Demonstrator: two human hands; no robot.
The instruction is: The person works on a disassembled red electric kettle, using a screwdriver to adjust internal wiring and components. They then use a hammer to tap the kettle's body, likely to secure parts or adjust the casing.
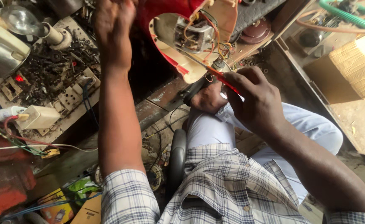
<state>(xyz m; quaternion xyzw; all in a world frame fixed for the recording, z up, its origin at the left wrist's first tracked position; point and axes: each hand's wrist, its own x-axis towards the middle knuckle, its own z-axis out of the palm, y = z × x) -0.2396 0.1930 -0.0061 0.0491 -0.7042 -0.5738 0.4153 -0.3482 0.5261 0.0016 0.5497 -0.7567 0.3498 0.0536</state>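
Observation:
A red and cream appliance housing lies open at the top centre, showing a small motor and coloured wires. My left hand reaches up beside its left edge; its fingers are partly cut off by the frame. My right hand is closed on a red-handled screwdriver, whose shaft points up-left into the housing near the motor. Below the housing my foot rests against a dark cylindrical part.
A cluttered board with screws, sockets and a lit red indicator sits at the left, with a bulb and a white adapter. A cardboard box stands at the right. Green hose runs along the top right.

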